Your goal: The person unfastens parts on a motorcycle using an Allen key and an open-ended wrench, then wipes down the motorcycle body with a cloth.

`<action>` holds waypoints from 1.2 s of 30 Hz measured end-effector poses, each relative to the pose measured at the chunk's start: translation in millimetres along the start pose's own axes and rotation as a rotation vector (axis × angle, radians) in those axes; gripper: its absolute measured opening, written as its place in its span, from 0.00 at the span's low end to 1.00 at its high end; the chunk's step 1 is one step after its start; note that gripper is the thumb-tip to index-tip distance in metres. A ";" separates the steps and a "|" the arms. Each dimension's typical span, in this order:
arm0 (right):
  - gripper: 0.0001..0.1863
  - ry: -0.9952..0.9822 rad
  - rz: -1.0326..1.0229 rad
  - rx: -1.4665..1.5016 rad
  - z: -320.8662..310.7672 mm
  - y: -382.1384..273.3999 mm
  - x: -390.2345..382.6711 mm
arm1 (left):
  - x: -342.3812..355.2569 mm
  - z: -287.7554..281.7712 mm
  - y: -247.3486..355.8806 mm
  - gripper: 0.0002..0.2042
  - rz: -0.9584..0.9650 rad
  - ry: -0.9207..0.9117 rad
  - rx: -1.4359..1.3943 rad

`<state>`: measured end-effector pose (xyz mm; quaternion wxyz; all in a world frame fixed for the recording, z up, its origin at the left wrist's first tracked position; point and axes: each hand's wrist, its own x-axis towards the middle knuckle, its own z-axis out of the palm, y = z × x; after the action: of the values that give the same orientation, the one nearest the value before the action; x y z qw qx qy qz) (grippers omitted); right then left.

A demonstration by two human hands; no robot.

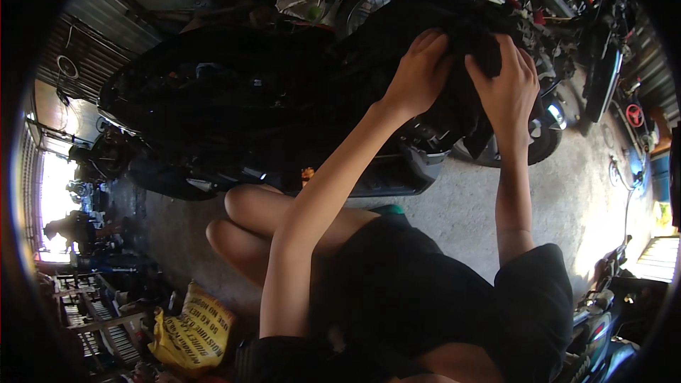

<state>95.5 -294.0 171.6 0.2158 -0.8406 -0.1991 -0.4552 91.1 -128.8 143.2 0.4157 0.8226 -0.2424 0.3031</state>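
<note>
A black scooter [234,85] with dark plastic bodywork lies across the upper middle of the head view. My left hand [418,71] has its fingers curled on a dark part [475,42] at the scooter's right-hand end in the picture; its fingertips are partly hidden in shadow. My right hand [507,85] grips the same area from the right, thumb and fingers bent around the dark material, whose exact shape I cannot make out. Below my hands are part of a wheel [539,145] and a black floorboard edge [418,170]. My bare knees are bent beside the scooter.
The concrete floor [468,206] runs under me. At lower left are a yellow sack [188,330] and metal racks [92,319]. More motorbikes [103,156] stand at left, with others at upper right and lower right. Corrugated metal walls [78,7] surround the space.
</note>
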 end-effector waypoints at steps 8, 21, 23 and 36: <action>0.22 -0.167 -0.123 0.080 10.6 -29.5 -5.7 | -38.3 -8.0 -15.4 0.13 -0.095 0.074 -0.094; 0.25 -0.123 -0.060 0.342 11.7 -43.2 -36.0 | -54.8 -27.3 -0.1 0.19 -0.128 0.006 0.058; 0.27 -0.078 0.014 0.294 -6.0 -22.0 -39.3 | -33.1 -20.8 13.0 0.23 -0.013 -0.099 0.026; 0.23 0.013 0.124 0.283 -4.4 10.2 -20.1 | 3.6 -0.6 39.7 0.26 -0.202 -0.214 0.179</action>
<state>87.8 -307.6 154.8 0.3613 -0.8093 -0.2077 -0.4140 67.6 -150.1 167.2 0.3411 0.9040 -0.1732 0.1908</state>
